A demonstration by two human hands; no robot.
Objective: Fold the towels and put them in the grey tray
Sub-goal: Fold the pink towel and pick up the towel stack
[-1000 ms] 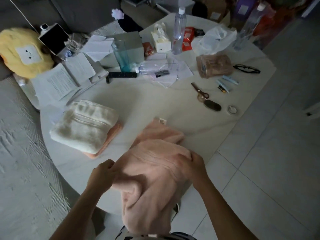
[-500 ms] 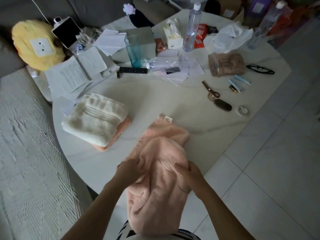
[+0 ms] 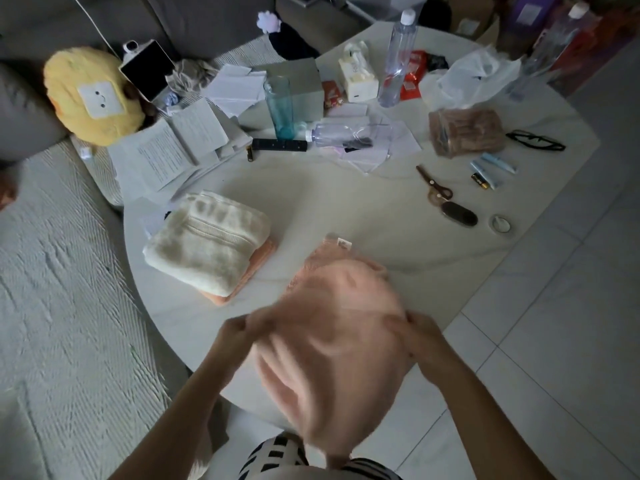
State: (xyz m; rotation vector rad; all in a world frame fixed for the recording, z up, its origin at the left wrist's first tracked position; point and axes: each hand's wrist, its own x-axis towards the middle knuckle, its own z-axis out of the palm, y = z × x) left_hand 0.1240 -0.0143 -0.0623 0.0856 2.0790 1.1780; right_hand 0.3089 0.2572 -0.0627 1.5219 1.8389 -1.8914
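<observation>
A pink towel [image 3: 332,344] hangs blurred over the near edge of the round white table [image 3: 346,209]. Its far end with a small label lies on the tabletop. My left hand [image 3: 239,332] pinches the towel's left side. My right hand [image 3: 417,327] grips its right side, and the cloth is spread between them. A folded cream towel [image 3: 207,244] rests on a folded orange towel [image 3: 258,265] at the table's left. No grey tray is in view.
Scissors [image 3: 433,187], a dark oval object [image 3: 459,213], a tape roll [image 3: 501,224], glasses [image 3: 535,142], bottles, a teal tumbler [image 3: 278,105], a remote [image 3: 278,145] and papers crowd the table's far half. A yellow plush [image 3: 93,95] and a sofa stand at the left.
My hands have moved apart, spreading the pink towel wider, and the cloth is now blurred with motion. The view has shifted slightly.
</observation>
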